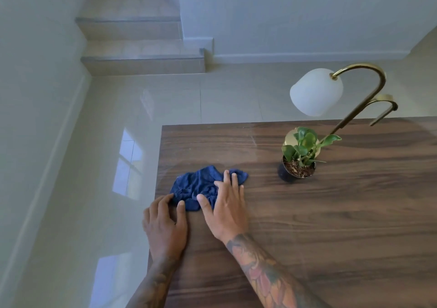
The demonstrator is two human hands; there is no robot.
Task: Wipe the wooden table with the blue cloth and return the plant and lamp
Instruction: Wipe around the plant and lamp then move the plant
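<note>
A crumpled blue cloth [198, 184] lies near the left edge of the dark wooden table [331, 213]. My right hand [227, 208] lies flat on the cloth's right part, fingers straight. My left hand [165, 222] rests on the table at the cloth's near-left corner, its fingertips touching the fabric. A small green plant in a black pot [299, 158] stands further right on the table. Behind it rises a brass lamp [361, 99] with a white shade [315, 92]; its round base is mostly hidden by the leaves.
The table's left edge [157, 189] drops to a glossy tiled floor [94, 165]. Steps [142, 64] rise at the back left, and a white wall [307, 12] runs behind.
</note>
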